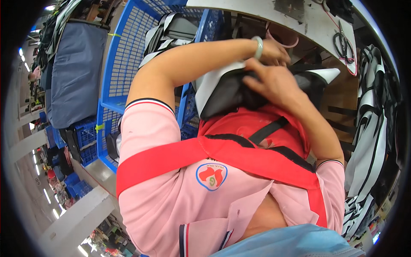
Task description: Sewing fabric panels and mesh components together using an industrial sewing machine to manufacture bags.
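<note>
A black sheet-like piece with white edges (pixel 231 96) lies folded and bulging over my lap, on top of a red apron (pixel 261 124). My left arm reaches across it from the left, with a pale bangle (pixel 258 47) on the wrist. My left hand (pixel 275 52) is closed at the far side of the piece, fingers curled down; what they grip is hidden. Just nearer, my right hand (pixel 274 81) hovers over or touches the black surface, fingers bent and apart, slightly blurred. No separate object shows in it.
Blue plastic crates (pixel 128 55) stand at the left, one holding grey, black and white pieces (pixel 180 28). A white-topped table (pixel 308 25) is ahead, with scissors (pixel 341 40) near its right corner. Long white-and-black strips (pixel 368 115) hang in a stack at the right.
</note>
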The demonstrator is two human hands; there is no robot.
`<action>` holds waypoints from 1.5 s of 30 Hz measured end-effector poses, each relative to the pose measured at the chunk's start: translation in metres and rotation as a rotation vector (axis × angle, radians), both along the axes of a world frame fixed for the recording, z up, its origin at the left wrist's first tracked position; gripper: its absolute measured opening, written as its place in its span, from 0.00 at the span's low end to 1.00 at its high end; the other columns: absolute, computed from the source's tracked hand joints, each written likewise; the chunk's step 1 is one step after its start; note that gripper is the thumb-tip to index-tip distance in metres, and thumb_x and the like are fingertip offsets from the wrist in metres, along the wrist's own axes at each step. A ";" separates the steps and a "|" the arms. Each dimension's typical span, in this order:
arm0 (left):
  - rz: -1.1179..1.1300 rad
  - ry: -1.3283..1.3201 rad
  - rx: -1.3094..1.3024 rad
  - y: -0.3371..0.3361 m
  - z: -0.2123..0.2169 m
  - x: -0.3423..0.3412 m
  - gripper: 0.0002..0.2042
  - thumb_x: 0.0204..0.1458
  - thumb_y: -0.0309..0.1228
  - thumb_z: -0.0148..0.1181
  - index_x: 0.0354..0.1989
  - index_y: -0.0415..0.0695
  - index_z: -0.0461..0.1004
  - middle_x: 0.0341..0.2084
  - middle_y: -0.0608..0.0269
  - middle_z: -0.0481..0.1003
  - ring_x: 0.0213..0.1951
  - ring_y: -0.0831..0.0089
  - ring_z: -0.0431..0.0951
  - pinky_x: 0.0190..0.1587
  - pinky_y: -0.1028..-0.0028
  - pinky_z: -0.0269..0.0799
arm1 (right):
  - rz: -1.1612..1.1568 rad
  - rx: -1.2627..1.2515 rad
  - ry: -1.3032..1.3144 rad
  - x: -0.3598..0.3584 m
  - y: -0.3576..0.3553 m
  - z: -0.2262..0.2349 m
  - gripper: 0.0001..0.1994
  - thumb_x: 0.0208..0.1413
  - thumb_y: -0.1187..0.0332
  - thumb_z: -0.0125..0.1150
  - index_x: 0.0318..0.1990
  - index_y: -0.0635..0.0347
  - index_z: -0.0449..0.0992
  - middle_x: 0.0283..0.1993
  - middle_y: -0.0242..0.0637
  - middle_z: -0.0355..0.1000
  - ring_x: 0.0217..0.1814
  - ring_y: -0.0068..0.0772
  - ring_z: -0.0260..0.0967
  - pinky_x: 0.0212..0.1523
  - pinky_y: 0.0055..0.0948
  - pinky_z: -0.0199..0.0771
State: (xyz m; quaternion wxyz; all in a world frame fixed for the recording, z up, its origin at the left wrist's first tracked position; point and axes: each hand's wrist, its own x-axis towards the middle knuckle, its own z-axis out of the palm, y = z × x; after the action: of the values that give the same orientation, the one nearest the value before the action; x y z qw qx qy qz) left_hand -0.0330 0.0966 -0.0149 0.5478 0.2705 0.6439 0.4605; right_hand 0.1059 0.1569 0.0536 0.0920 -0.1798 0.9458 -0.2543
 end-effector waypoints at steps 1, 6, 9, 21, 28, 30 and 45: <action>0.059 0.013 0.001 -0.014 -0.005 -0.012 0.20 0.55 0.40 0.60 0.50 0.37 0.76 0.43 0.57 0.79 0.45 0.69 0.77 0.43 0.73 0.76 | -0.026 -0.007 0.067 -0.004 0.010 -0.012 0.13 0.57 0.57 0.57 0.45 0.52 0.73 0.30 0.49 0.74 0.34 0.57 0.72 0.34 0.47 0.70; 0.197 0.868 -0.171 -0.141 -0.016 -0.089 0.20 0.56 0.40 0.58 0.52 0.40 0.75 0.46 0.56 0.78 0.48 0.67 0.77 0.53 0.70 0.70 | -0.193 0.111 -0.098 0.006 0.067 -0.065 0.18 0.59 0.52 0.53 0.34 0.60 0.75 0.27 0.53 0.73 0.35 0.58 0.71 0.35 0.49 0.69; 0.476 0.731 -0.142 -0.229 -0.039 -0.078 0.17 0.56 0.29 0.55 0.53 0.38 0.73 0.47 0.56 0.77 0.49 0.67 0.76 0.54 0.70 0.70 | -0.272 0.118 -0.260 0.024 0.081 -0.080 0.19 0.56 0.51 0.59 0.36 0.60 0.75 0.30 0.52 0.74 0.37 0.58 0.72 0.36 0.47 0.68; 0.579 0.689 -0.118 -0.229 -0.102 -0.014 0.23 0.46 0.33 0.68 0.53 0.49 0.74 0.56 0.57 0.63 0.53 0.64 0.70 0.53 0.70 0.70 | 0.127 0.121 -0.180 0.021 0.056 -0.037 0.12 0.49 0.64 0.64 0.36 0.59 0.73 0.39 0.42 0.71 0.43 0.48 0.71 0.42 0.42 0.70; 0.551 0.754 -0.136 -0.164 -0.086 0.012 0.13 0.49 0.36 0.66 0.39 0.41 0.79 0.39 0.54 0.75 0.37 0.65 0.77 0.44 0.71 0.73 | 0.135 -0.005 0.103 0.015 0.020 -0.042 0.08 0.45 0.67 0.66 0.32 0.59 0.77 0.62 0.37 0.61 0.56 0.42 0.65 0.53 0.36 0.68; 0.526 0.755 -0.099 -0.155 -0.082 0.019 0.11 0.48 0.33 0.65 0.38 0.41 0.80 0.39 0.53 0.75 0.36 0.65 0.77 0.43 0.72 0.73 | 0.097 0.006 0.145 -0.004 0.011 -0.054 0.09 0.44 0.68 0.67 0.32 0.61 0.77 0.64 0.41 0.60 0.59 0.45 0.63 0.57 0.38 0.66; 0.604 1.428 -0.395 -0.213 -0.109 -0.035 0.16 0.46 0.24 0.59 0.46 0.42 0.77 0.48 0.53 0.72 0.49 0.57 0.74 0.55 0.65 0.69 | 0.125 -0.001 -0.103 -0.049 0.022 -0.103 0.15 0.48 0.61 0.65 0.39 0.62 0.77 0.45 0.43 0.73 0.50 0.52 0.70 0.48 0.41 0.69</action>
State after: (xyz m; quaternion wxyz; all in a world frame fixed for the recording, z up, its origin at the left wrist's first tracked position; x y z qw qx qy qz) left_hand -0.0675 -0.1162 -0.1240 -0.1073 0.2119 0.9542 0.1820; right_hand 0.0570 0.1791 -0.0495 0.1561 -0.2253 0.9266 -0.2574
